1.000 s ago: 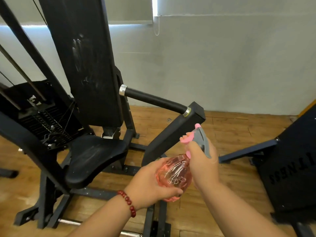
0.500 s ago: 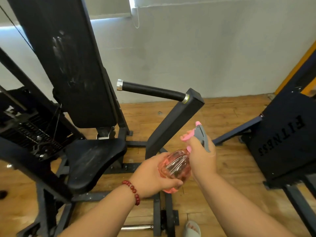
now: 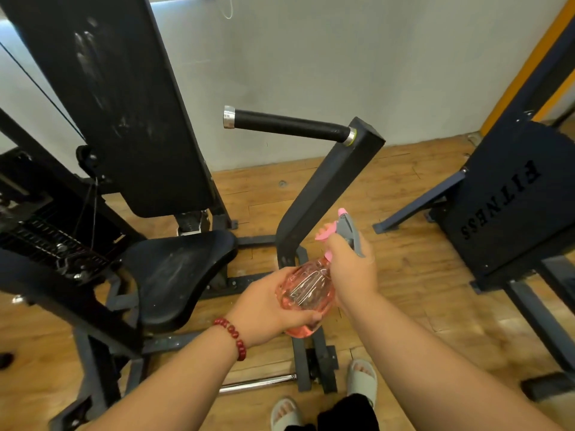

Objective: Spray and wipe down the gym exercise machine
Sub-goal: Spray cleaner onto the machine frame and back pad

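Pink translucent plastic, the spray bottle (image 3: 306, 293) is held in mid-air in front of the exercise machine (image 3: 56, 275), low beside its slanted black arm post (image 3: 326, 188). The right hand (image 3: 351, 269) has its grip clamped round the bottle's neck under the grey trigger head (image 3: 350, 231). The left hand (image 3: 267, 309), with a red bead bracelet (image 3: 231, 335) at its wrist, has its grip curled round the bottle's belly. Left of them are the smudged black seat (image 3: 177, 275) and tall backrest (image 3: 115, 98). A black handle (image 3: 289, 124) juts from the post's top. Wooden floor (image 3: 420, 275) lies beneath, with pale slippers (image 3: 362, 382) at the bottom edge.
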`<state>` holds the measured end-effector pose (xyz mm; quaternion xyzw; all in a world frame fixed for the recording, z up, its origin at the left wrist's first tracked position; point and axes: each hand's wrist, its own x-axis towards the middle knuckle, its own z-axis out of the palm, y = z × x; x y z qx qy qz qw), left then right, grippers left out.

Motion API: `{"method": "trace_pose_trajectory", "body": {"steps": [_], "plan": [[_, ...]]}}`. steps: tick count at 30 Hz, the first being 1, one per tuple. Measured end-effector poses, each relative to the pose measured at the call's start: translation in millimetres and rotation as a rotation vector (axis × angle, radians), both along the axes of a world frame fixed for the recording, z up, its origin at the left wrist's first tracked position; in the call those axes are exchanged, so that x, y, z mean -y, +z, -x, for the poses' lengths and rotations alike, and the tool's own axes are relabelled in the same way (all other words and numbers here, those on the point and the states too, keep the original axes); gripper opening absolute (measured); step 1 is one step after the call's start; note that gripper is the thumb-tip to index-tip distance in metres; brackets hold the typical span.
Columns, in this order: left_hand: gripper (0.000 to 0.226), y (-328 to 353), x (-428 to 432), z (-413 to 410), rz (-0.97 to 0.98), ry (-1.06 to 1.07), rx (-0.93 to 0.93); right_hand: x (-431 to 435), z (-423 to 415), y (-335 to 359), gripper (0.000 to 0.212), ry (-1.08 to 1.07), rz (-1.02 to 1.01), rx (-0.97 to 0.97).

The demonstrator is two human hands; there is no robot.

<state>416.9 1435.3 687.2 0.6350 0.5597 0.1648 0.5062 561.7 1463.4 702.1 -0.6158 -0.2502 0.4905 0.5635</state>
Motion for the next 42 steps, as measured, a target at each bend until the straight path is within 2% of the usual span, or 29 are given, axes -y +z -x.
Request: {"method": "trace_pose_trajectory", "body": {"steps": [4,7,9,12,18,23,25,31,34,36,39,42], "plan": [[0.059,-10,7,18,0.009,-0.003,-0.004,5,20,-12,0.016,-0.039,0.016,0.011],[0.068,-20,10,31,0.046,0.003,0.007,8,33,-24,0.01,-0.067,0.045,-0.006],[0.073,-25,12,38,0.06,0.004,-0.006,10,40,-28,0.019,-0.055,0.071,-0.026],[0.061,-30,14,47,0.075,0.004,-0.043,14,48,-35,0.033,-0.024,0.1,-0.094],[0.07,-47,23,58,0.144,-0.024,-0.046,19,61,-56,0.029,-0.103,0.194,-0.077],[0.072,-60,39,65,0.17,0.003,-0.046,30,66,-75,0.03,-0.042,0.234,-0.059],[0.067,-65,45,66,0.199,0.025,-0.03,35,67,-79,0.033,0.012,0.212,-0.076],[0.053,-77,70,62,0.228,0.061,-0.006,51,68,-95,0.023,0.055,0.228,-0.024],[0.047,-85,82,57,0.244,0.079,0.003,60,66,-101,0.039,0.067,0.238,-0.009],[0.05,-90,91,53,0.254,0.102,0.012,67,62,-106,0.039,0.084,0.251,-0.004],[0.06,-96,104,46,0.26,0.147,0.018,77,54,-112,0.029,0.122,0.257,-0.062],[0.057,-106,116,38,0.256,0.158,0.012,88,45,-125,0.034,0.132,0.273,-0.131]]}}
